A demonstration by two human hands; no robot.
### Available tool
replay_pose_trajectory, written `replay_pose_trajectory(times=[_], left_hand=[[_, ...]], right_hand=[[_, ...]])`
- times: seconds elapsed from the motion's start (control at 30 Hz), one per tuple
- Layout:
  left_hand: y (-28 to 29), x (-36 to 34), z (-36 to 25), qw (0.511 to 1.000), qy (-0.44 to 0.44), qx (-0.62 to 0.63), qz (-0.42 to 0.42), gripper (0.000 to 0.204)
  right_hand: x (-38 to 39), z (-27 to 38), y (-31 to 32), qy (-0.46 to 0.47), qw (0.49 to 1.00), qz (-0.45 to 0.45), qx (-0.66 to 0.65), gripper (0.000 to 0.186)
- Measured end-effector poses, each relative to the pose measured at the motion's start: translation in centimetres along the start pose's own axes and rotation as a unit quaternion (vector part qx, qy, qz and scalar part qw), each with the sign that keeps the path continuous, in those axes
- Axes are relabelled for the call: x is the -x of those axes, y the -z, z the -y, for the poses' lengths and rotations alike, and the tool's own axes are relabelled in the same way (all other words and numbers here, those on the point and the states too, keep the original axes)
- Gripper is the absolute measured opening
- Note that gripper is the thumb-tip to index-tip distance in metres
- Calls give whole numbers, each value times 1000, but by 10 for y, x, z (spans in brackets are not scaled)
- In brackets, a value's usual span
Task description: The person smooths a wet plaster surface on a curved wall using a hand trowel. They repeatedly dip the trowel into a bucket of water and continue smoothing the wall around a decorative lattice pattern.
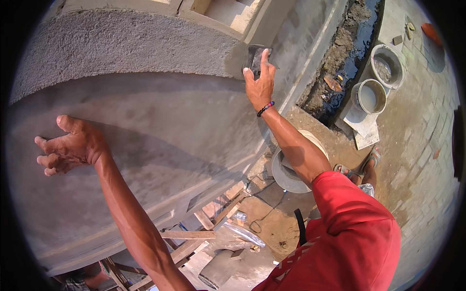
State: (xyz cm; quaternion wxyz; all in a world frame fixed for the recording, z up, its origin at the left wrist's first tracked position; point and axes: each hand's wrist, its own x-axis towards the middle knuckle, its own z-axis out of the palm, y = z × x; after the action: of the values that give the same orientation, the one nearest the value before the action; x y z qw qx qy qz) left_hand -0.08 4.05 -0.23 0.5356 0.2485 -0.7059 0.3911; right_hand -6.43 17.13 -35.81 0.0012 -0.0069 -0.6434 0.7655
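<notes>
My right hand (261, 87) presses a small dark rectangular pad (256, 57) against the grey wall, next to the end of a rough plastered band (131, 43). Its fingers are bent over the pad's back, and the pad's exact kind is unclear. A beaded bracelet (265, 109) circles that wrist. Farther left, my left hand (73, 145) is open with its fingers apart, and nothing is in it. It hovers at or close to the smooth grey wall surface (179, 111); whether it touches cannot be made out.
At the right stand a large bucket (402, 72) and a smaller bucket (361, 99) of greyish liquid, beside a muddy ditch (335, 72). A pale round tub (286, 177) sits partly under my right forearm. Wooden planks (189, 234) lie below, near sandalled feet (373, 157) on the ground.
</notes>
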Motion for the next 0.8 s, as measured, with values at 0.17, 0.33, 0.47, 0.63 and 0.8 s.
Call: replay_pose_trajectory(times=[0.17,0.33,0.47,0.63,0.8], left_hand=[[2,-2,7,1000,-4,-10,-5,80],[-4,-2,5,1000,-7,-23,-18,79],[3,1,3,1000,-9,-2,-9,79],[-5,2,9,1000,-12,-16,-14,79],[-6,-1,7,1000,-13,-13,-16,79]], right_hand=[[43,-27,-10,162,977,72,122,82],[-88,-56,28,51,995,-49,70,77],[-149,-51,48,78,987,-78,120,75],[-50,-43,8,15,998,-58,31,76],[63,-53,-7,-42,999,11,24,77]])
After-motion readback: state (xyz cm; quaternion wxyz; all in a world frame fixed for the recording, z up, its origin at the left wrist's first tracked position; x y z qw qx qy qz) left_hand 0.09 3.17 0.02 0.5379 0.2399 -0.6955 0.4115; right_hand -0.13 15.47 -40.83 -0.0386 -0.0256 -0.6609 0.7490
